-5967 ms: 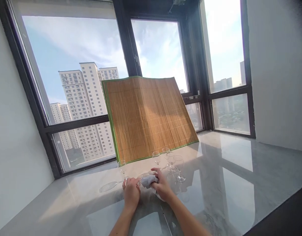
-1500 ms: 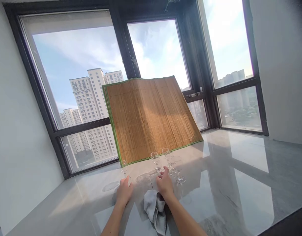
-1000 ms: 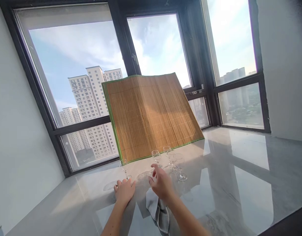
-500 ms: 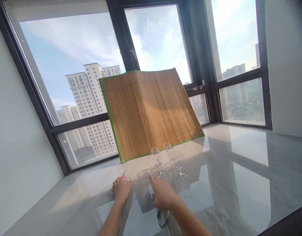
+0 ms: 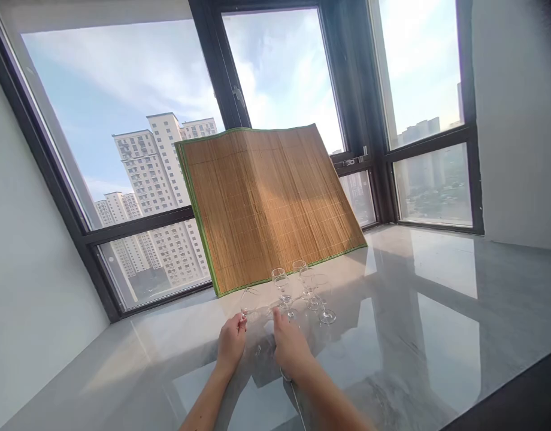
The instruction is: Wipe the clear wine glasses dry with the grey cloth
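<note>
My left hand (image 5: 232, 344) is closed around the lower part of a clear stemmed glass (image 5: 250, 299), which leans slightly over the sill. Close by on the right, my right hand (image 5: 292, 348) has its fingers curled, the index finger reaching forward. Something pale shows at its inner side and a thin edge below the palm, but the hand hides what it holds. Several more stemmed glasses (image 5: 327, 315) stand upright in a cluster just beyond my right hand.
A folded bamboo mat (image 5: 275, 203) with green edging leans against the window frame (image 5: 215, 66) behind the glasses. The glossy grey stone sill (image 5: 419, 359) spreads out around my hands, with reflections and shadows on it. White walls (image 5: 518, 120) border both sides.
My left hand has moved right and slightly forward, lifting and tilting the stemmed glass toward my right hand. The grey-white item seen under my right hand before is now mostly hidden.
</note>
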{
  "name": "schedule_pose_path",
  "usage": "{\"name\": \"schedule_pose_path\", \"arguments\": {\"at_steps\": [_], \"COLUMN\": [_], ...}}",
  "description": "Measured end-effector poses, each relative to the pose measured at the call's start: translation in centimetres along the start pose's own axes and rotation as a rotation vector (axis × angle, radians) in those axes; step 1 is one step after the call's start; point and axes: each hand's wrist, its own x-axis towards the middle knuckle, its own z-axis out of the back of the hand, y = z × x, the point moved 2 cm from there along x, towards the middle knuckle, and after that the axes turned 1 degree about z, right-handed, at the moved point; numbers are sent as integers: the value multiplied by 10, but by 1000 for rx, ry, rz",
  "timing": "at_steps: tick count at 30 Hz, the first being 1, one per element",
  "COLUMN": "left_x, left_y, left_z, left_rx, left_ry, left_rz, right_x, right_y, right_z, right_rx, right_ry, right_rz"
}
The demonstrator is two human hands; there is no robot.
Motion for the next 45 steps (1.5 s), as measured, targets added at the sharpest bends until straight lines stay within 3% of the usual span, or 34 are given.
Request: {"name": "schedule_pose_path", "arguments": {"at_steps": [4,8,12,16,24,26,31,33,41,45], "left_x": [-2,-5,-8,-10,-9,-9,-11,-12,-8,-4], "left_y": [-7,-20,-35,-41,-36,-37,-41,-42,-33,-18], "left_z": [0,5,8,8,8,9,9,7,7,7], "left_rx": [-10,69,174,247,279,274,286,282,48,-34], "left_ry": [33,67,121,138,151,156,170,176,34,-84], "left_rz": [-32,-77,-112,-132,-100,-86,-131,-157,-107,-28], "right_x": [8,7,4,5,6,4,-1,-2,2,4], "right_y": [-8,-5,0,0,-9,-7,6,8,-8,-15], "right_z": [2,7,9,15,24,21,13,11,27,27], "right_rx": [190,310,374,331,58,54,106,128,126,163], "right_ry": [-132,-318,-417,-383,-315,-268,-190,-174,-388,-344], "right_rz": [-3,140,242,226,-26,-3,258,290,14,-84]}}
